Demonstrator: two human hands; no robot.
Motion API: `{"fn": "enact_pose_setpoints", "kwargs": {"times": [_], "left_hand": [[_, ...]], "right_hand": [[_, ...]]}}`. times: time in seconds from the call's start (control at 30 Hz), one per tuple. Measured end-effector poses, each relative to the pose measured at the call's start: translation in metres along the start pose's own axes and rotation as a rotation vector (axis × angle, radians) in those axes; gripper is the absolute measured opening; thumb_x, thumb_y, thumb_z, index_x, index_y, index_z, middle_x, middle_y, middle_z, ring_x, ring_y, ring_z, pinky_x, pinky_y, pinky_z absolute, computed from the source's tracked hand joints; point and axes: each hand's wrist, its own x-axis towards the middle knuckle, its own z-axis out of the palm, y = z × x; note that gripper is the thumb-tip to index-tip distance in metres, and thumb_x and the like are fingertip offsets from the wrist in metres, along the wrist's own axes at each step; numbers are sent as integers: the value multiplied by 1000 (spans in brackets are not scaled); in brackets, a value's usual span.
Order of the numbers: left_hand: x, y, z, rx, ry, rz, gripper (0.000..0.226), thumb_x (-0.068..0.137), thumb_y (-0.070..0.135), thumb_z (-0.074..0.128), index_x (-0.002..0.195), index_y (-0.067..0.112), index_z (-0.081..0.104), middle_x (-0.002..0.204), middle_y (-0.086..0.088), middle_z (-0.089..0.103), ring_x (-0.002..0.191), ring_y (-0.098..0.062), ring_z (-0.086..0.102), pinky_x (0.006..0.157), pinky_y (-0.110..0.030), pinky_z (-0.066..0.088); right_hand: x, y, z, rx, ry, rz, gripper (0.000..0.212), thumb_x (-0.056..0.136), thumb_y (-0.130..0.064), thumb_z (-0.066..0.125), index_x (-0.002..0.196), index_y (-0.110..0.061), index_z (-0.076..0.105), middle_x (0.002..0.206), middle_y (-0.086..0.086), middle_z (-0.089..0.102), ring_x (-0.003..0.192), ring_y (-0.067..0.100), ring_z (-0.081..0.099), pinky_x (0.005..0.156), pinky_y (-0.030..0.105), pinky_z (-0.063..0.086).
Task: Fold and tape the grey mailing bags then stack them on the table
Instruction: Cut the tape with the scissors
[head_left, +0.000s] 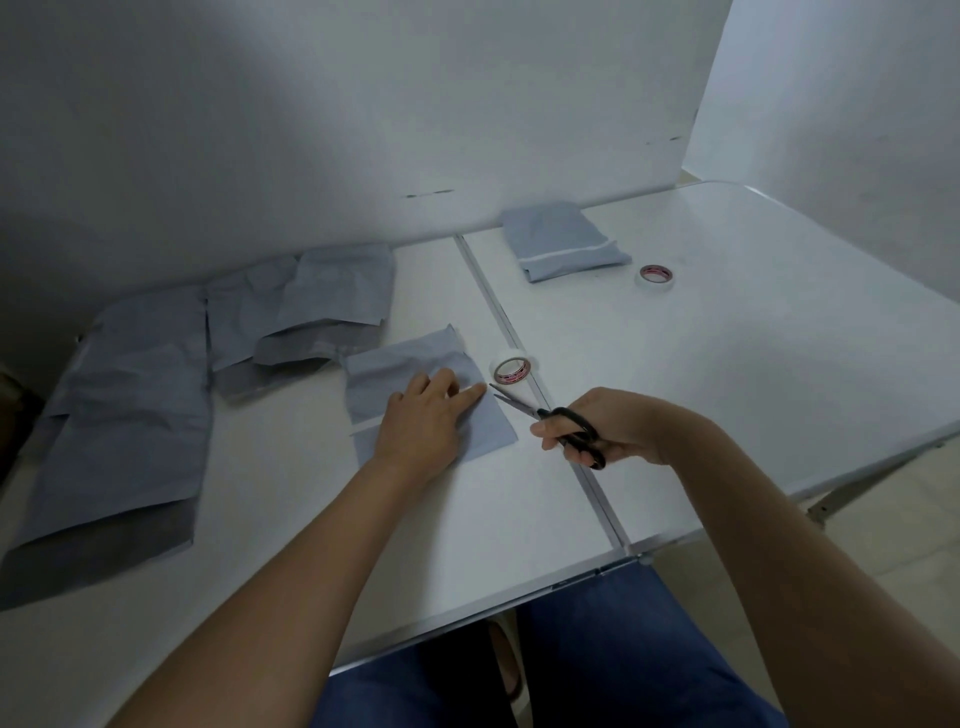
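A folded grey mailing bag (395, 369) lies on the white table (727, 374) in front of me. My left hand (426, 421) presses flat on it, index finger stretched toward its right edge. My right hand (608, 426) grips black-handled scissors (550, 415), blades slightly apart and pointing at the bag's right edge, next to my left fingertip. A tape roll (511, 368) stands just right of the bag. A folded, taped bag (561, 241) lies at the back of the table.
Several unfolded grey bags (130, 405) spread over the table's left side, some overlapping at the back (322, 301). A second tape roll (655, 275) sits near the folded bag. A metal seam (597, 488) divides the table. White walls stand behind.
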Motion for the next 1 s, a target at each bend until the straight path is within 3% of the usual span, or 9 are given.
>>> {"fn": "enact_pose_setpoints", "kwargs": {"times": [0.3,0.57,0.8,1.0], "left_hand": [[-2,-2,5,-36,27,14,60,90,19,47,146,35,34,125,3,42,108,-22,39,76,-34,37],[-2,-1,6,-38,34,6,61,90,18,45,147,36,32,126,3,41,109,-22,37,76,-33,33],[-3,0,5,-46,27,-4,60,90,18,45,146,36,34,126,4,41,110,-23,38,79,-34,36],[-3,0,4,-54,19,-9,60,91,18,44,147,37,32,126,3,39,111,-23,37,82,-35,38]], "right_hand": [[13,0,15,83,83,-45,40,79,-40,75,95,-4,71,62,4,64,51,12,55,71,30,43],[18,-4,15,43,138,-43,37,78,-35,78,94,-2,72,60,3,64,48,11,54,53,19,45],[21,-1,14,-40,160,-92,29,78,-36,78,82,-7,72,54,1,61,45,11,51,55,22,43],[20,4,16,-23,168,-122,32,79,-34,78,85,-3,72,54,2,61,46,12,52,50,18,42]]}}
